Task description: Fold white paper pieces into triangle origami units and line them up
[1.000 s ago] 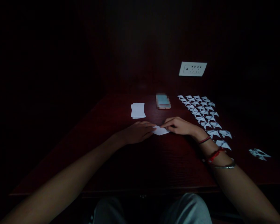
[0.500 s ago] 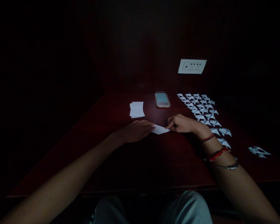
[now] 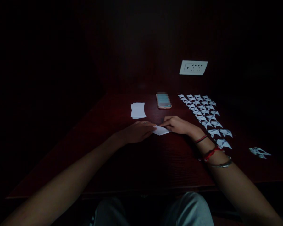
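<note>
A small white folded piece of paper point(image 3: 160, 130) lies on the dark red table in front of me, its upper edge creased. My left hand point(image 3: 140, 131) has its fingers together, holding the paper down at its left corner. At the upper right edge, my right hand point(image 3: 174, 124) presses on the paper with its index finger, the other fingers curled in. Parts of both corners are hidden under my fingertips. Just beyond my left hand rests a stack of white paper squares point(image 3: 138, 110).
Rows of small folded paper shapes point(image 3: 204, 110) cover the table's right side. Farther right lies a little heap of crumpled-looking pale pieces point(image 3: 259, 152). A phone point(image 3: 163, 100) with a blurred screen is near the back wall, below a white socket panel point(image 3: 193, 67).
My right hand has slid leftward along the paper's upper edge, from the right corner toward the middle. My left hand stays in place. The view has shifted slightly.
</note>
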`<state>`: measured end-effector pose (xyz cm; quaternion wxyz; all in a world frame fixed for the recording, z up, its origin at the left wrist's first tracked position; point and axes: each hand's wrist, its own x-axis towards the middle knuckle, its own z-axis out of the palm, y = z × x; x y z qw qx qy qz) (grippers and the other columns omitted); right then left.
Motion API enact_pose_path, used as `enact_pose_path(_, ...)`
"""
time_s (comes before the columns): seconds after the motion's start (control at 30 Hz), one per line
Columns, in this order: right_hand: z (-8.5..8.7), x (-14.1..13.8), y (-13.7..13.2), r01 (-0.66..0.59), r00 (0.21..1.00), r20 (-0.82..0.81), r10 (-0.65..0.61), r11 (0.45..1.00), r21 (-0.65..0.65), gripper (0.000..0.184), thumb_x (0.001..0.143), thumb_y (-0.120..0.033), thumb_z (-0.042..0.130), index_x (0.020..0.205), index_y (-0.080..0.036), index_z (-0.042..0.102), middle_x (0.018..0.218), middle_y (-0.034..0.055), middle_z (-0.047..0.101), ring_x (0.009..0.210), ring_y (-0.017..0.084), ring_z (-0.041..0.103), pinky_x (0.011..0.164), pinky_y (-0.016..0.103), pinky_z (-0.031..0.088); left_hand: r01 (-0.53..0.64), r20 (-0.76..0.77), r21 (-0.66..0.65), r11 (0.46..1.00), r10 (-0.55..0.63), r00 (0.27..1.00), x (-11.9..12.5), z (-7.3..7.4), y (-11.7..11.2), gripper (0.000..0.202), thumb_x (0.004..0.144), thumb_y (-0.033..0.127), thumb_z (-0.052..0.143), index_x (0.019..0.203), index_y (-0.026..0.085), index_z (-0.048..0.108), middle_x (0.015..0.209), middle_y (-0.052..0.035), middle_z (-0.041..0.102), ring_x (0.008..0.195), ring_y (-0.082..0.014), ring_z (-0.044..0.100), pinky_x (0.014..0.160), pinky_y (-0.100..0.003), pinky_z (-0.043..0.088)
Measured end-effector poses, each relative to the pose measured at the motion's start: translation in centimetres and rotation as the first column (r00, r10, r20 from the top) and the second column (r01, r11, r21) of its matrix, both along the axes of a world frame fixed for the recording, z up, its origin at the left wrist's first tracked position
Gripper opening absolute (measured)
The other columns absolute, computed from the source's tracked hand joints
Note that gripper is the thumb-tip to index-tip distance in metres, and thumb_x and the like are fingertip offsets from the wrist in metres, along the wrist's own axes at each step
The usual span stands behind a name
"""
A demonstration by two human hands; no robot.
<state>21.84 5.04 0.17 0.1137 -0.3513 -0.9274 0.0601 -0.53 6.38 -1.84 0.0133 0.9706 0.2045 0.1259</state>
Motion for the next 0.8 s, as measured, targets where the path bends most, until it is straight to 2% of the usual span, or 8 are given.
enact_pose_path(0.23, 0.3, 0.9, -0.6, -0.037, 0.999, 0.026, 0.039, 0.995, -0.088, 0.026, 0.072, -0.01, 0.045, 0.089, -0.016, 0.064, 0.079, 0.004, 0.057, 0.069, 0.011, 0.052, 0.066, 0.023, 0.038, -0.005, -0.029, 0.018, 1.0, 0.006, 1.0, -0.1, -0.4, 0.2, 0.032, 0.087, 0.025, 0.032, 0.117, 0.023, 0.039, 0.12, -0.0025, 0.042, 0.106, -0.018, 0.039, 0.085, -0.034, 0.033)
enact_pose_path(0.63, 1.2, 2.2, -2.1, 0.153, 0.969, 0.208, -0.133, 0.985, -0.083, 0.032, 0.063, -0.009, 0.05, 0.087, -0.022, 0.065, 0.082, 0.0014, 0.065, 0.074, 0.015, 0.057, 0.067, 0.023, 0.04, -0.017, -0.045, 0.04, 0.999, 0.019, 0.999, -0.3, -0.7, 0.3, 0.032, 0.086, 0.024, 0.033, 0.118, 0.023, 0.038, 0.124, -0.0027, 0.038, 0.108, -0.0181, 0.037, 0.086, -0.034, 0.032)
enact_pose_path(0.8, 1.3, 2.5, -2.3, 0.185, 0.962, 0.222, -0.157, 0.976, -0.113, 0.031, 0.062, -0.009, 0.051, 0.085, -0.023, 0.066, 0.08, -0.0005, 0.066, 0.073, 0.014, 0.058, 0.067, 0.022, 0.04, -0.015, -0.041, 0.042, 0.999, 0.017, 0.999, -0.3, -0.8, 0.4, 0.032, 0.086, 0.024, 0.033, 0.118, 0.022, 0.038, 0.123, -0.0035, 0.039, 0.108, -0.0182, 0.038, 0.086, -0.034, 0.033)
